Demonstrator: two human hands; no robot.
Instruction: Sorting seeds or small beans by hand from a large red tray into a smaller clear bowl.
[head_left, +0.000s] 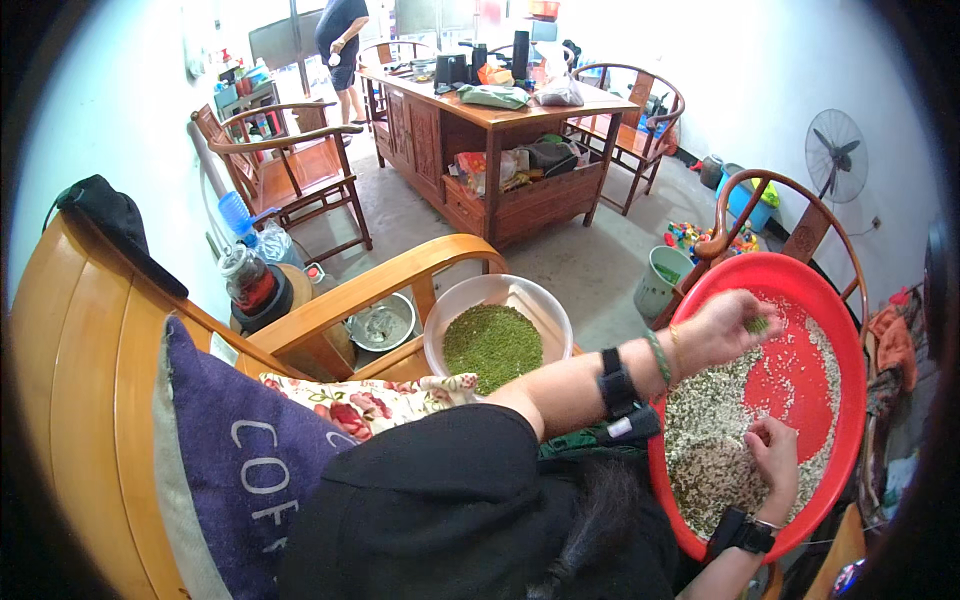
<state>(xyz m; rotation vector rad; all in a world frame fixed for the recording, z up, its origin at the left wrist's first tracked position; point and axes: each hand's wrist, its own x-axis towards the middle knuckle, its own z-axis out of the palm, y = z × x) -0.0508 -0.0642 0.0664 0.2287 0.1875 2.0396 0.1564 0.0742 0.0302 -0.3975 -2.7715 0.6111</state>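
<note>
A large red plastic basin (799, 360) lies before me with a spread of pale grains or hulls mixed with darker, greenish ones (709, 465). Above its far-left part my left hand (724, 326) is cupped around a small heap of green beans (757, 324). My right hand (776, 450) is low over the mixed heap, thumb and fingertips drawn together. Whether anything is pinched there is too small to tell. Beside my left arm stands a translucent plastic bowl (560, 319) with many small green beans (491, 341), probably mung beans.
The basin leans near a wooden armchair (806, 232). A pale green bin (660, 281) stands behind it. Left are a wooden bench arm (375, 289), a metal bowl (382, 322) and a glass jar (247, 277). A person (341, 45) stands beyond the wooden table (480, 112).
</note>
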